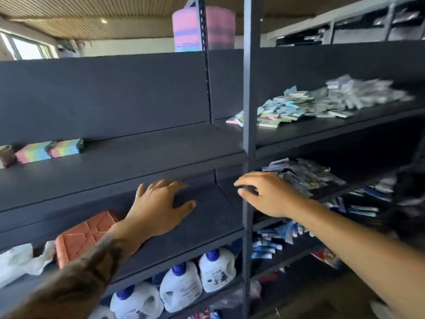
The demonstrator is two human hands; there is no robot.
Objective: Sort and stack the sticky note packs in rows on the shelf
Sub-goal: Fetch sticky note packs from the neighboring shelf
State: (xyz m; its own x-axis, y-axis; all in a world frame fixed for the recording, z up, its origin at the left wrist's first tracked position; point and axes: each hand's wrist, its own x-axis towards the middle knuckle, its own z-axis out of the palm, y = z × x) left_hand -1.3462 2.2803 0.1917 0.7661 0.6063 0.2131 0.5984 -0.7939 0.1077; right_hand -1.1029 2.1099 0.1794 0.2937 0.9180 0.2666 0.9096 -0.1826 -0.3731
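Note:
A loose heap of sticky note packs (322, 102) lies on the upper right shelf (345, 125), pastel and wrapped in clear film. A short row of pastel packs (49, 151) stands at the far left of the left shelf (138, 157). My left hand (158, 208) is spread with straight fingers over the lower left shelf board (207, 222) and holds nothing. My right hand (266, 194) reaches past the grey upright post (249, 111), fingers loosely curled and empty, in front of a lower pile of wrapped packets (303, 176).
An orange plastic tile (80, 238) and white crumpled plastic (20, 259) lie on the lower left shelf. White jugs with blue caps (181, 286) stand below. Blue packets (271, 242) fill the lower right shelves. A pink stack (220, 28) sits up top.

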